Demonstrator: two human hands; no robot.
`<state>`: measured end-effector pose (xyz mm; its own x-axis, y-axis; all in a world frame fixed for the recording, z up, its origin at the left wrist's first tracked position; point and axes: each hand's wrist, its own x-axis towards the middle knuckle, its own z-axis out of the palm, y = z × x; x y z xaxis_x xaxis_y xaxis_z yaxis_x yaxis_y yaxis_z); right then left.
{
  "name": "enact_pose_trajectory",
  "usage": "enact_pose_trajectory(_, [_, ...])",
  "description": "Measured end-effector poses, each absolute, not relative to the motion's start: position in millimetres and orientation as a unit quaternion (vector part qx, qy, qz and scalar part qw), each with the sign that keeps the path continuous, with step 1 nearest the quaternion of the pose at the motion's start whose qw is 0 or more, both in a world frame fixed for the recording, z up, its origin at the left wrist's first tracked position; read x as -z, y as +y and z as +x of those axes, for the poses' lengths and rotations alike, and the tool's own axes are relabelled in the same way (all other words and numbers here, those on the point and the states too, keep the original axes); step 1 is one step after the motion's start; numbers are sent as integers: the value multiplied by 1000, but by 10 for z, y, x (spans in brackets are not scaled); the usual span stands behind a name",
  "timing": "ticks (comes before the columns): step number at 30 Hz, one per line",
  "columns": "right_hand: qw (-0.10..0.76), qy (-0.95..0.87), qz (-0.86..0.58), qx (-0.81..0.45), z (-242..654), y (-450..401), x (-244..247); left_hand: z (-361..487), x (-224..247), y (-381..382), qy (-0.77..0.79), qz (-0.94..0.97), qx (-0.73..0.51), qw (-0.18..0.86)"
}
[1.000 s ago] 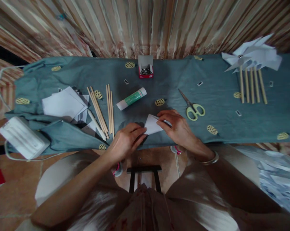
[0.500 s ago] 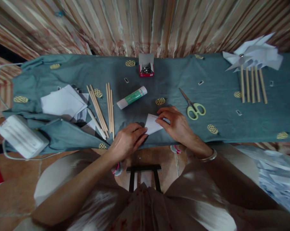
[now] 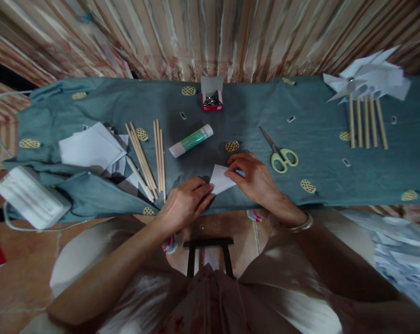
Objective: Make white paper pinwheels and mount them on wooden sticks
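Observation:
A small folded piece of white paper [image 3: 221, 180] lies near the front edge of the cloth-covered table, between my two hands. My left hand [image 3: 188, 199] pinches its lower left corner, fingers closed together. On the paper's right side, my right hand [image 3: 253, 180] grips the edge between thumb and fingers, and its fingers hide part of that side. Just beyond the paper lies a green and white glue stick [image 3: 191, 140]. Scissors [image 3: 280, 153] with pale green handles rest to the right of my right hand, blades pointing away.
Several wooden sticks [image 3: 160, 157] and a white pencil-like stick [image 3: 140, 178] lie left, beside white paper sheets [image 3: 91, 148]. A white power strip [image 3: 32, 197] sits at the left edge. At the back stands a red box [image 3: 212, 106] of metal pins; paper pinwheels [image 3: 370, 81] lie far right.
Almost nothing differs. Both hands stay on the folded paper in nearly the same place, with only a very slight shift of the fingers.

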<state>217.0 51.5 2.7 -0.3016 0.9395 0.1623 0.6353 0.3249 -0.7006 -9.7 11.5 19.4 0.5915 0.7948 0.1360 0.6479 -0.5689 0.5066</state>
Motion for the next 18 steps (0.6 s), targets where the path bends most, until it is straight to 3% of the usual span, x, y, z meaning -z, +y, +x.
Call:
enact_pose_trajectory(6, [280, -770, -507, -268, 2182, 547, -16, -40, -251, 143, 388, 893, -177, 145])
enact_pose_trajectory(18, [281, -770, -503, -273, 2177, 595, -6, 59, -23, 12, 347, 910, -179, 137])
